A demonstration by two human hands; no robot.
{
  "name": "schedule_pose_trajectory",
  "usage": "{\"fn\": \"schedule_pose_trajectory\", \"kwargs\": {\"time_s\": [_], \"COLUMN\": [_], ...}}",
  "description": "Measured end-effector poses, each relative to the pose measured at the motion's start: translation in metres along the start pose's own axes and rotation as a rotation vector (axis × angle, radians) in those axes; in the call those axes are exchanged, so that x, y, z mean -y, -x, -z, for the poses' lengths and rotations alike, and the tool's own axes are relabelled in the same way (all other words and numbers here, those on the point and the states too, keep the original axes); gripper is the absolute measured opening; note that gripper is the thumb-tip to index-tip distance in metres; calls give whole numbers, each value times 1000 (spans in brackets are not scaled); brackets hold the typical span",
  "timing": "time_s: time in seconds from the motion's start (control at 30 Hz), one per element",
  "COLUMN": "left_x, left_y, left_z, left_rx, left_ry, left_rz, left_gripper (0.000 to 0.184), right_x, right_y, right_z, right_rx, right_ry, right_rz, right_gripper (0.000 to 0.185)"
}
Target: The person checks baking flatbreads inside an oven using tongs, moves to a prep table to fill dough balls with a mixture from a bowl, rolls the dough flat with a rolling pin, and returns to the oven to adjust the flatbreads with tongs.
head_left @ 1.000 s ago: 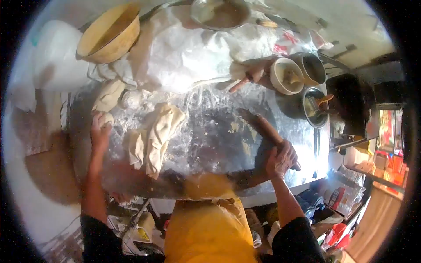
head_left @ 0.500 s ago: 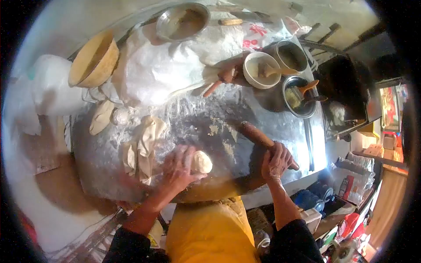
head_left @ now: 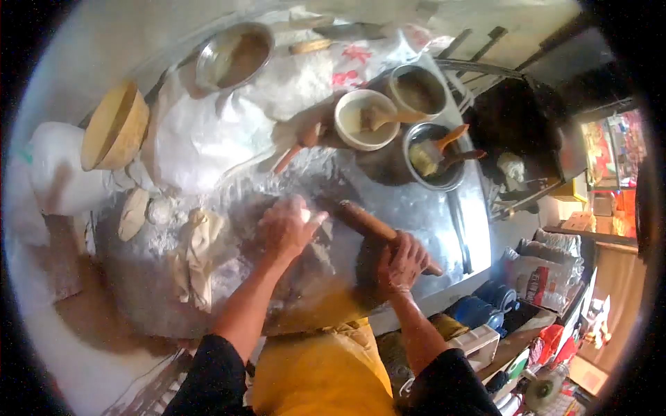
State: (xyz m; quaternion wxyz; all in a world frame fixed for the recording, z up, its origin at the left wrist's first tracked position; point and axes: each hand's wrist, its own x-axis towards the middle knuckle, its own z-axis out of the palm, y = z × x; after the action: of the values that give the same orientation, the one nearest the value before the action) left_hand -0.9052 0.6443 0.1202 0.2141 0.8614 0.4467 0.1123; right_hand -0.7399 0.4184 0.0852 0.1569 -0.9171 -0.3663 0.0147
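My left hand (head_left: pixel 288 225) is cupped over a small ball of dough (head_left: pixel 305 215) on the floured worktop (head_left: pixel 333 288), its fingers hiding most of the ball. My right hand (head_left: pixel 404 263) is wrapped around the near end of a wooden rolling pin (head_left: pixel 362 222), which slants away to the left and ends close to the left hand. Left of the hands lies a long folded strip of dough (head_left: pixel 197 249). Farther left are a flat oval dough piece (head_left: pixel 133 215) and a rounder lump (head_left: pixel 161 210).
A white bowl (head_left: pixel 347 137), a metal pot (head_left: pixel 438 90) and a dark pan with brushes (head_left: pixel 415 177) stand at the back right. White sacking (head_left: pixel 208 142), a metal basin (head_left: pixel 208 66) and a tan bowl (head_left: pixel 128 142) lie at the back left. Blue water jugs (head_left: pixel 479 312) sit lower right.
My left hand has moved forward over the worktop with the dough ball, and its fingers now cover more of it. My right hand keeps its grip on the rolling pin. The view has shifted.
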Motion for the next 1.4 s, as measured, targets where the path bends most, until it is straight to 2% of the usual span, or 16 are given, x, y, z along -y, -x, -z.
{"fn": "schedule_pose_trajectory", "kwargs": {"time_s": [0.07,0.13,0.2,0.23,0.33,0.4,0.47,0.57,0.67,0.73,0.83,0.93,1.07,1.2,1.27,1.4], "left_x": [-18,-33,-36,-18,-12,16,41,61,31,20,22,16,20,24,31,39], "left_y": [0,28,19,14,-21,-50,-19,48,87,85,79,68,62,60,59,61], "left_z": [-8,-31,-50,-71,-61,-54,-23,-42,-2,10,12,15,16,15,12,9], "left_rx": [67,64,79,-129,-55,126,62,-196,-34,107,44,100,46,-16,-56,-5], "left_ry": [86,-126,-193,-135,-222,-303,-440,-276,-436,-306,-284,-279,-294,-276,-257,-242], "left_rz": [34,-234,-246,-409,-418,-441,-489,-341,-245,-186,-302,-225,-251,-307,-353,-311], "left_gripper": [53,62,70,68,53,42,40,46,51,52,52,47,44,41,42,52], "right_x": [1,11,6,0,-4,-12,1,-3,26,7,-62,-147,-166,-158,-116,-63], "right_y": [-1,-8,-5,-11,-5,-3,-1,-12,-31,-53,-67,-66,-49,-3,30,90], "right_z": [2,12,8,6,3,-8,-9,-18,8,52,67,30,54,50,65,71], "right_rx": [20,106,172,163,237,-12,-71,73,12,-130,-313,-330,33,91,145,1], "right_ry": [23,-34,-19,-13,30,4,-86,7,-182,-283,-54,218,70,-98,-220,-442], "right_rz": [-9,-53,-73,-75,-79,42,29,110,163,127,-15,-299,-339,-140,-374,-188], "right_gripper": [50,51,48,52,71,67,65,65,62,55,51,45,29,25,24,36]}}
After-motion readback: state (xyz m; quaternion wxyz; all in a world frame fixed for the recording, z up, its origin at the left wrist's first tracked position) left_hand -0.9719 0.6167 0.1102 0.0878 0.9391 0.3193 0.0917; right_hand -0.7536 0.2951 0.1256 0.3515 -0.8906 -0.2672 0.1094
